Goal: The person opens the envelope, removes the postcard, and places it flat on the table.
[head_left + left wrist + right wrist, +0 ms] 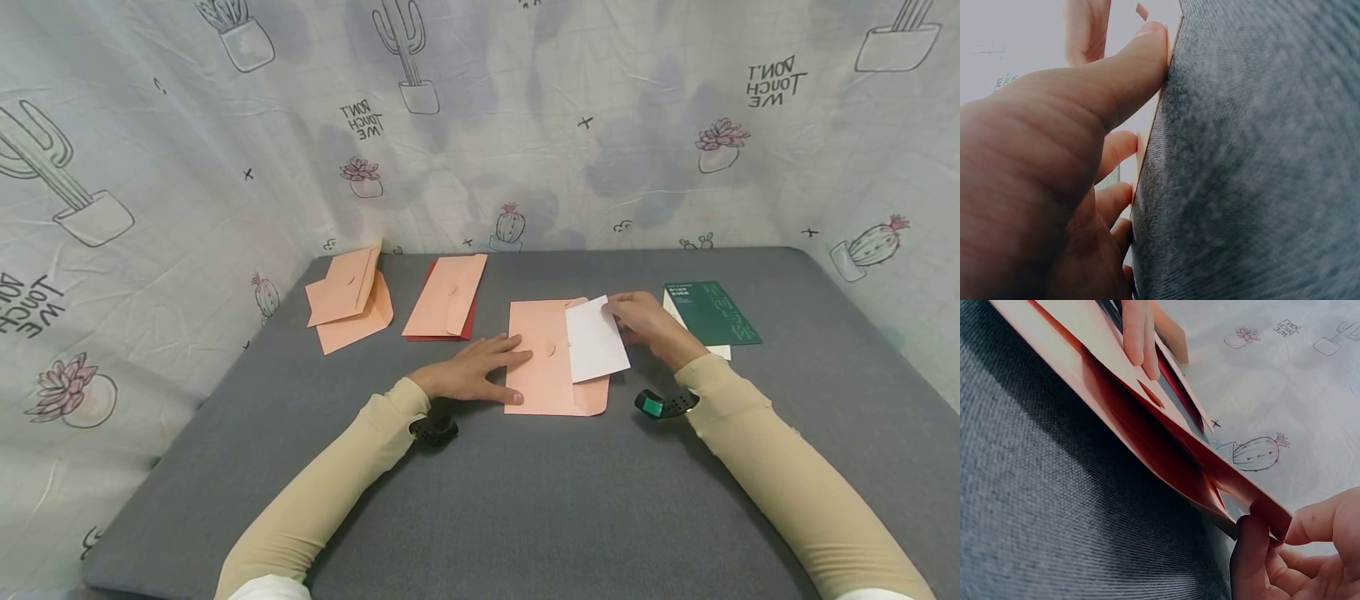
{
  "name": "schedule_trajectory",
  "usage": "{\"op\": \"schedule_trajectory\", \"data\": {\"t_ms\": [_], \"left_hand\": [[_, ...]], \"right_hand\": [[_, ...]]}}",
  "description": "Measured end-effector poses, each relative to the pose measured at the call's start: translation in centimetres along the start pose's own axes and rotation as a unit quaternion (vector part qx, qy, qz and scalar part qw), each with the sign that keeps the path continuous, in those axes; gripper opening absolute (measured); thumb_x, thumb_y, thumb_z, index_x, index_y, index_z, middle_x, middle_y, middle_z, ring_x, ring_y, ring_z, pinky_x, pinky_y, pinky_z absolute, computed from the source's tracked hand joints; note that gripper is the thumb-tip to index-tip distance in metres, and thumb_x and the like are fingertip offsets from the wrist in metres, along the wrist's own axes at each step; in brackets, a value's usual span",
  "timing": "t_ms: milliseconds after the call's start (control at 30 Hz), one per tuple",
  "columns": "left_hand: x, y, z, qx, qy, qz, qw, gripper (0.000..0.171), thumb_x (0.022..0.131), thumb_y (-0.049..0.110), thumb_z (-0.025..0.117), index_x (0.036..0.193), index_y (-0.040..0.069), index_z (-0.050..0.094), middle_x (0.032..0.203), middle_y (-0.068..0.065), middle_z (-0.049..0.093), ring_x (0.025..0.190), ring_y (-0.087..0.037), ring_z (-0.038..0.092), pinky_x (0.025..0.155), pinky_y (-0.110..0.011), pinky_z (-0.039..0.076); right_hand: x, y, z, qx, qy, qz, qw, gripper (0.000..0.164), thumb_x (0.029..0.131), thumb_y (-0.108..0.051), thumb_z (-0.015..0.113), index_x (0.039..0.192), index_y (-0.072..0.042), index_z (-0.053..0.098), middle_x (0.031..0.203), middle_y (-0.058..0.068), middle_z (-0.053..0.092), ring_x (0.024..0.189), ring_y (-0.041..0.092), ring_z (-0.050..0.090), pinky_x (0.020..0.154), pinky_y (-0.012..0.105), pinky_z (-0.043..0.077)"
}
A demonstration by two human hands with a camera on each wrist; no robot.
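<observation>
A pale pink envelope with a small curved slit lies flat before me, its flap side to the right. My left hand rests spread on its left part, thumb and fingers pressing near the edge. With my right hand I pinch the upper right corner of a white card, which lies tilted across the envelope's right part. In the right wrist view, the envelope's mouth gapes and shows a reddish inside, while the right thumb and fingers pinch a corner. How far the card reaches inside cannot be told.
Folded pink envelopes lie stacked at the back left. Beside them, another pink envelope covers a red one. A green booklet lies over a cream paper at right. A printed curtain hangs behind the grey table.
</observation>
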State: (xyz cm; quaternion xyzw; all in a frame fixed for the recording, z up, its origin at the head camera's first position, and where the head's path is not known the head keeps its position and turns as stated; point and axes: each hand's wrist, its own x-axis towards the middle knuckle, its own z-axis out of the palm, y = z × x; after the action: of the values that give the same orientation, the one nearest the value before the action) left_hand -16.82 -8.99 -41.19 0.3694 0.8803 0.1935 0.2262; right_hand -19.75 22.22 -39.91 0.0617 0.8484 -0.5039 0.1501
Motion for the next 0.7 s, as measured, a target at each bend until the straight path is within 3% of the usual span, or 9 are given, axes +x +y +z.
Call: {"op": "schedule_trajectory", "data": {"t_ms": [300,533,700], "left_hand": [[-0.2,0.2,0.1,-0.002,0.003,-0.001,1.0,0.08,0.095,0.047,0.066,0.162,0.024,0.027,0.173,0.0,0.006,0.161,-0.023,-0.004,0.129,-0.05,-0.003],[-0.7,0.5,1.4,-0.003,0.001,0.0,1.0,0.077,0.095,0.045,0.066,0.161,0.024,0.03,0.173,-0.001,0.01,0.161,-0.024,-0.001,0.129,-0.052,0.001],[-0.8,1.0,0.7,-0.002,0.009,-0.003,1.0,0.077,0.095,0.045,0.066,0.161,0.025,0.03,0.173,0.0,0.009,0.161,-0.023,-0.001,0.129,-0.052,0.0]], "right_hand": [[-0.4,0.1,-0.1,0.001,-0.011,-0.011,1.0,0.058,0.106,-0.025,0.034,0.153,0.009,0.033,0.148,0.03,0.043,0.127,0.038,0.051,0.101,0.047,0.054],[-1.6,1.1,0.3,0.004,-0.026,-0.006,1.0,0.057,0.107,-0.025,0.036,0.152,0.011,0.033,0.147,0.031,0.045,0.126,0.04,0.054,0.098,0.048,0.054],[-1.5,0.4,-0.2,-0.001,-0.021,-0.021,1.0,0.056,0.108,-0.025,0.036,0.15,0.012,0.035,0.145,0.031,0.046,0.123,0.038,0.055,0.097,0.048,0.055]]}}
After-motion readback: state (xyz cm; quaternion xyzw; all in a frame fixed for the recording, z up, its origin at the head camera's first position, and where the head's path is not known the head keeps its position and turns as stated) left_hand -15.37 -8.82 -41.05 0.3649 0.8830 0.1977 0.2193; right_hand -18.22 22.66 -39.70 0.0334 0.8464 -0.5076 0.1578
